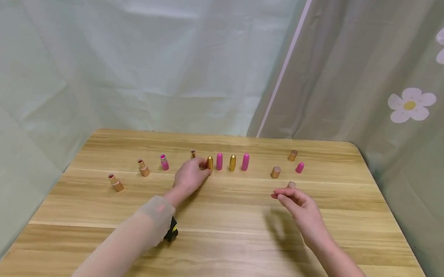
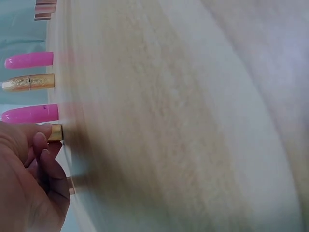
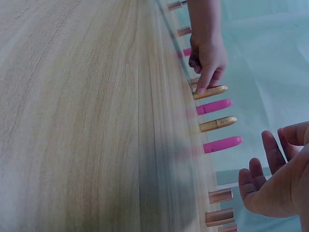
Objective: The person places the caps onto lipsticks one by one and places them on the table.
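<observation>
My left hand (image 1: pixel 192 175) pinches a gold bullet-shaped lipstick (image 1: pixel 210 163) low on its body, and the lipstick stands upright on the table. In the left wrist view only the lower end of this gold lipstick (image 2: pixel 56 132) shows past the fingers. To its right stand a pink lipstick (image 1: pixel 219 162), another gold lipstick (image 1: pixel 232 163) and a second pink lipstick (image 1: pixel 245 162) in a row. Above the table on the right, my right hand (image 1: pixel 301 211) has loosely bent fingers and holds nothing; in the right wrist view its fingers (image 3: pixel 275 157) are spread apart.
Left of the row stand uncapped lipsticks: two rose-gold ones (image 1: pixel 115 183) and a pink one (image 1: pixel 164 162), plus one (image 1: pixel 193 154) partly behind my left hand. At right are rose-gold caps (image 1: pixel 276 172) and a pink cap (image 1: pixel 300 167). A curtain (image 1: pixel 174 56) hangs behind the wooden table (image 1: pixel 230 262).
</observation>
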`<action>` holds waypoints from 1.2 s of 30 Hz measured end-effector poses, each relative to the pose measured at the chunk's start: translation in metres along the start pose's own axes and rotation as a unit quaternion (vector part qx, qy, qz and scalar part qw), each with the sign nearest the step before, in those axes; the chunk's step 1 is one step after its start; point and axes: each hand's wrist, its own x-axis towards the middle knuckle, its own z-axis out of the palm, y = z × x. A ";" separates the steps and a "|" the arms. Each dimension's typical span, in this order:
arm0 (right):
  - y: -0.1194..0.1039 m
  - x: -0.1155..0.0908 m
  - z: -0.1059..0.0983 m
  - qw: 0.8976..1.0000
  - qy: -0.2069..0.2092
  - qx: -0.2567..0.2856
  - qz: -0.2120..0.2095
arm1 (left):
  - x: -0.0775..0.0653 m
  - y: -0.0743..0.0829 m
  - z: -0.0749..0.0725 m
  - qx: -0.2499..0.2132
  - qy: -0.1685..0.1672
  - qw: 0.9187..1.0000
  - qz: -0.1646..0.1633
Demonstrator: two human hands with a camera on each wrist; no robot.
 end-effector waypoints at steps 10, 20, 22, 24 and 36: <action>0.002 0.001 -0.002 1.000 0.004 0.004 0.009 | 0.005 -0.001 0.006 0.000 0.024 1.000 -0.011; 0.003 0.001 -0.004 1.000 0.002 0.001 0.013 | 0.007 -0.001 0.007 -0.018 0.026 0.999 -0.004; 0.003 0.000 -0.005 1.000 0.001 -0.006 0.015 | 0.005 -0.001 0.006 -0.024 0.021 0.999 0.002; 0.003 0.000 -0.007 1.000 0.001 -0.015 0.019 | 0.002 -0.002 0.005 -0.028 0.016 0.999 0.006; 0.007 0.003 -0.044 0.998 0.033 -0.042 0.016 | -0.024 -0.012 -0.006 -0.053 -0.007 0.999 0.009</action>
